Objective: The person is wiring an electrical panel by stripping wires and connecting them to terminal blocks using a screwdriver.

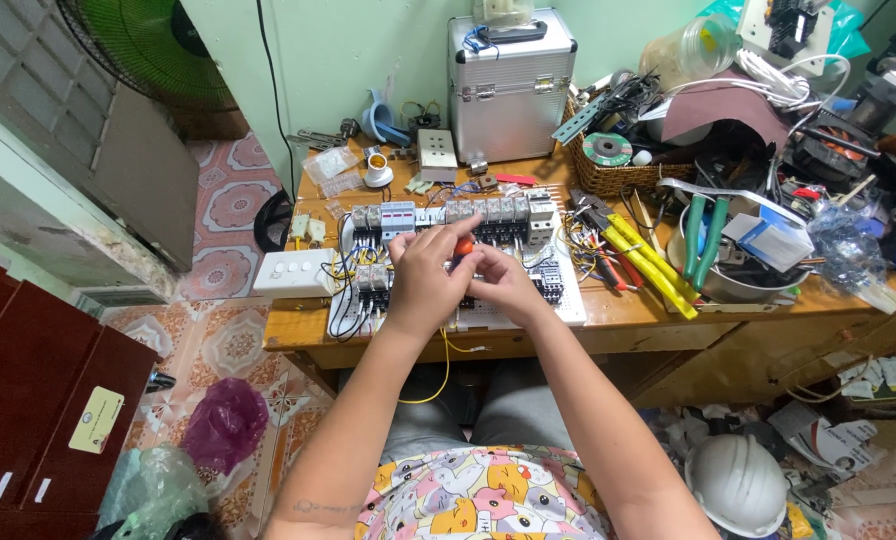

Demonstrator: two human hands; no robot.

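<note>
Head view is showing both hands meeting over a white wiring board that is lying flat on the wooden worktop. The left hand is curling its fingers around a small screwdriver with an orange handle, so those fingers are clenched on the tool; only the rounded orange end is peeking out above the knuckles. The shaft is hidden, so its long axis cannot be read for sure, though it seems to be pointing down toward the board. The right hand is sitting just beside and touching the left, its fingers bent inward toward the same spot; whether they are pinching a wire or only steadying the tool is not clear.

Directly beyond the fingers, on the far side, a row of grey plastic circuit breakers is running left to right across the board, with thin yellow, black and blue wires looping below it. The left hand is the nearer one to that row.

To the right, yellow-handled pliers are lying diagonally, smooth and glossy. Farther back a ribbed metal case is standing upright against the wall, and a woven basket is holding odd parts. A white switch plate is resting at the left edge.
</note>
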